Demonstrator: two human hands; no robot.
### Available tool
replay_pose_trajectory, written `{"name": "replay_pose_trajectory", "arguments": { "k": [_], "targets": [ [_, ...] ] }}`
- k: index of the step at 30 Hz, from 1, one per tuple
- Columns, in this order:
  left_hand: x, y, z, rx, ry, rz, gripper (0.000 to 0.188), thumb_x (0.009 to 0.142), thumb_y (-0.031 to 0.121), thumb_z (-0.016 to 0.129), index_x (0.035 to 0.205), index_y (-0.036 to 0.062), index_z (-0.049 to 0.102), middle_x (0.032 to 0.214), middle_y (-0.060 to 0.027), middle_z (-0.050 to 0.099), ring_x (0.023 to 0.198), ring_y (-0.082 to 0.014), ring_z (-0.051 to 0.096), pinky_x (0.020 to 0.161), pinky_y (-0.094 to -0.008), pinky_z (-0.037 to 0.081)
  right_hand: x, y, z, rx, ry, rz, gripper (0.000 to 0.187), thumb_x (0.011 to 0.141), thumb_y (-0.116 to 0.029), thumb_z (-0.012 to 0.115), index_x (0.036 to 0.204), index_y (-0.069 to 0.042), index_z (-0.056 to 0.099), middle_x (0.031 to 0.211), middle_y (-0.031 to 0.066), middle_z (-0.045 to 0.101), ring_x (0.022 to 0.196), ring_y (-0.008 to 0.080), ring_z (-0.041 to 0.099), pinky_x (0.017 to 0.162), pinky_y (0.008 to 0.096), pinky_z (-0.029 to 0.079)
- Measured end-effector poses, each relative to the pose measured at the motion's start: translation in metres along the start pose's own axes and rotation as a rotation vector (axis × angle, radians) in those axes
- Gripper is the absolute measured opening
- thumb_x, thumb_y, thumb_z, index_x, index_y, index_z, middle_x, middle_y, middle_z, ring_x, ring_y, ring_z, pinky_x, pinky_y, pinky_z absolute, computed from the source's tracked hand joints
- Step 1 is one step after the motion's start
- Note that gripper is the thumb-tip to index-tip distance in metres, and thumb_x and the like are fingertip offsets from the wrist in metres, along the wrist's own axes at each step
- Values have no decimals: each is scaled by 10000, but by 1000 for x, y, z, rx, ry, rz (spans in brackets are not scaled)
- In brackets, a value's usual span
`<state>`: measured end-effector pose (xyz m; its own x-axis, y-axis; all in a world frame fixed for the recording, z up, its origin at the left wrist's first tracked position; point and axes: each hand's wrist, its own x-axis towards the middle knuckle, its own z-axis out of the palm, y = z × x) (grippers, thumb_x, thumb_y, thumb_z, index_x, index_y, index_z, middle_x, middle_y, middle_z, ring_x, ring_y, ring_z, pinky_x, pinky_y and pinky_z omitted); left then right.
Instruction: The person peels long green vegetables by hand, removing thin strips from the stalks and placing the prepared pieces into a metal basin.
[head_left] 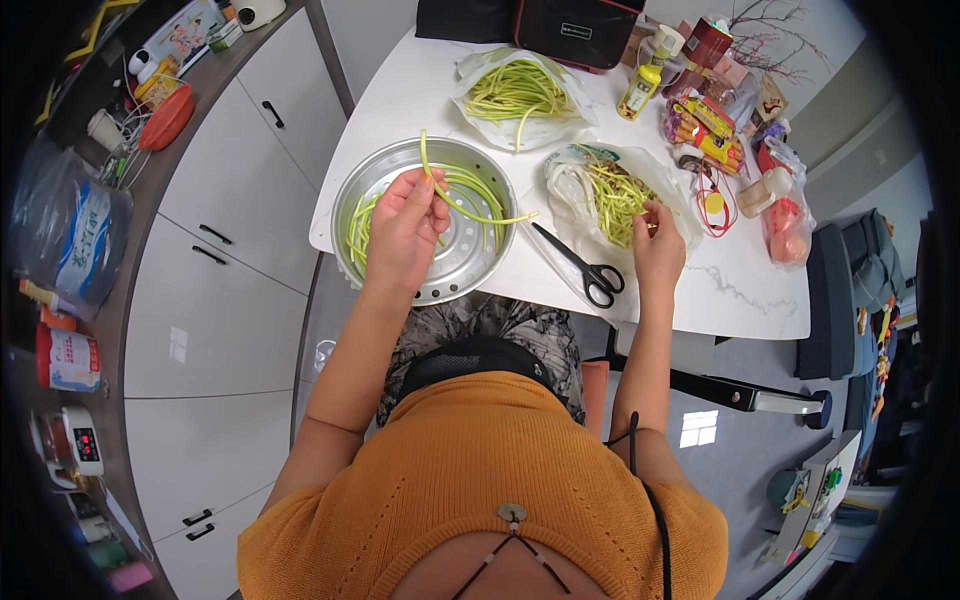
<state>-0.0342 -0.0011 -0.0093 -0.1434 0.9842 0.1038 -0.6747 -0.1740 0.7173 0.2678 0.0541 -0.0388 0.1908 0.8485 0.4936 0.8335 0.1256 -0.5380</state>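
My left hand point(408, 225) is closed on a long green garlic scape point(465, 212), which curves up past the thumb and out to the right. Below that hand stands a round metal pan with holes point(462, 262), and more garlic scapes point(358, 235) lie inside it. My right hand point(658, 248) is over a plastic bag of thin yellowish-green trimmings point(612, 195), thumb and fingertips brought together. Whatever those fingertips pinch is too small to name. Between the pan and this bag lies a pair of black-handled scissors point(600, 285). Another plastic bag point(575, 128) at the back holds a bundle of long scapes.
Along the white table's point(740, 290) back edge sits a black bag point(575, 30). A yellow bottle point(640, 90), packaged sausages point(705, 130), a red cord point(725, 205) and a small jar point(765, 190) crowd the right side. White cabinets point(215, 320) run along my left.
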Motion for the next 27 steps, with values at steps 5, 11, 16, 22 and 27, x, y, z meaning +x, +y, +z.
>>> {"name": "replay_pose_trajectory", "arguments": {
  "k": [5,11,16,22,27],
  "targets": [
    [0,-1,1,-2,-29,-20,159,911,123,519,1003,1,560,835,-27,555,641,-74,496,564,-201,408,-2,-14,-1,58,29,-93,98,781,-94,625,873,-72,604,799,85,619,649,224,606,599,330,470],
    [-2,-6,9,57,-35,-51,147,904,120,526,991,6,559,830,-25,555,647,-76,494,569,-198,401,-20,-64,-10,243,-14,-523,195,705,-80,701,894,-102,660,831,64,601,635,204,584,557,299,468],
    [-4,-15,9,59,-96,-88,151,915,128,510,1001,11,550,845,-29,562,657,-63,510,570,-191,419,-31,-98,-12,160,-146,-730,205,682,-71,720,879,-91,668,792,63,578,651,198,568,538,286,453],
    [-2,-17,6,55,-70,-76,139,915,120,507,993,12,548,840,-30,564,663,-65,515,586,-188,427,-38,-86,7,368,-198,-608,110,700,-75,709,799,-78,661,776,61,566,624,179,549,546,285,449],
    [-7,-29,0,46,-3,-169,137,909,124,516,987,15,548,818,-36,571,706,-92,547,637,-199,456,-42,-83,6,767,-197,-241,55,754,-10,666,798,-18,635,775,47,557,622,104,498,558,213,407]
  ]
}}
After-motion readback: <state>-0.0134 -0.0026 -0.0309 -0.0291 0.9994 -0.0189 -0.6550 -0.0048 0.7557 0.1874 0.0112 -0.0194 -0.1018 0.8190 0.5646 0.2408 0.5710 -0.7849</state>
